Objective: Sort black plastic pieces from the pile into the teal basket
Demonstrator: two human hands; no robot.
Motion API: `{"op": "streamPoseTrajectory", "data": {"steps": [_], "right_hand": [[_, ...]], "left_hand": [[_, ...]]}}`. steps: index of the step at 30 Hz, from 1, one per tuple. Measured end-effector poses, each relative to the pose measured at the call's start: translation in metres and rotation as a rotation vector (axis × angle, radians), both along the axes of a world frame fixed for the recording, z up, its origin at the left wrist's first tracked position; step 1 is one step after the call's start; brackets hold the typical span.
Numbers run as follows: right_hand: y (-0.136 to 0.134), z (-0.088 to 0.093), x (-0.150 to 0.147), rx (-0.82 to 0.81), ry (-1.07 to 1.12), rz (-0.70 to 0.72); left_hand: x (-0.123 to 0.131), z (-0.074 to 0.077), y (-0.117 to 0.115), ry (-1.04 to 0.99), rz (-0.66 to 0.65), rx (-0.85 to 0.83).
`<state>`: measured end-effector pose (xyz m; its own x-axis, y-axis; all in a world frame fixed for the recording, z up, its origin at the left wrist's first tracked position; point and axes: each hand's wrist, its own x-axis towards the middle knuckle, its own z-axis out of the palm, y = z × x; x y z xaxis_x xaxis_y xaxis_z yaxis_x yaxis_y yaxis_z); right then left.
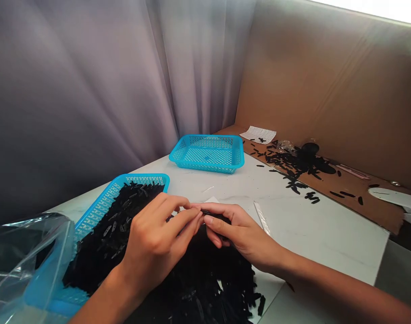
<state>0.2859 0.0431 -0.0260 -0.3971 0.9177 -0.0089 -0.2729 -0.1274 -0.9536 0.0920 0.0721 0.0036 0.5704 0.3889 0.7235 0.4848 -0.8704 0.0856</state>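
My left hand (161, 234) and my right hand (237, 227) meet at the fingertips near the middle of the view. Between thumb and forefinger of my right hand lies a small dark piece (210, 214), partly covered by the fingers. The fingertips of my left hand are pinched together at its left end. Below the hands spreads a large pile of black pieces (212, 279) on the white table (313, 238). To the left, a blue basket (115, 180) holds many similar black pieces (124, 225).
Another blue basket (208, 155) stands farther back. Loose black pieces (293, 164) lie on cardboard at the right, near a paper sheet (259, 133) and a white tool (390, 198). A clear plastic bag (26, 265) covers the near left; a wrapped strip (262, 218) lies behind my right hand.
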Motion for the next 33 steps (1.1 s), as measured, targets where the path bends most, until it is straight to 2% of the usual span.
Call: {"op": "streamPoseTrajectory", "data": {"steps": [3,7,11,16,21,24,27,33], "right_hand": [[0.0,0.005,0.002,0.02,0.069,0.064],[0.0,0.009,0.004,0.009,0.098,0.079],[-0.002,0.011,0.005,0.005,-0.006,-0.069],[-0.005,0.011,0.005,0.138,-0.133,-0.263],[-0.009,0.014,0.004,0.335,-0.257,-0.457],[-0.011,0.015,0.005,0.377,-0.279,-0.483],[-0.011,0.015,0.007,0.334,-0.261,-0.497],[-0.009,0.014,0.009,0.296,-0.181,-0.466]], "left_hand": [[-0.002,0.0,-0.001,0.002,-0.064,0.084],[-0.002,0.001,-0.003,-0.01,-0.107,0.125],[0.002,0.003,-0.006,-0.074,-0.105,0.163],[0.006,0.008,-0.008,-0.134,-0.074,0.085],[0.006,0.01,-0.009,-0.158,-0.11,0.02],[0.007,0.01,-0.01,-0.183,-0.071,-0.008],[0.006,0.012,-0.01,-0.223,-0.023,-0.044],[0.005,0.015,-0.009,-0.21,-0.062,-0.111]]}}
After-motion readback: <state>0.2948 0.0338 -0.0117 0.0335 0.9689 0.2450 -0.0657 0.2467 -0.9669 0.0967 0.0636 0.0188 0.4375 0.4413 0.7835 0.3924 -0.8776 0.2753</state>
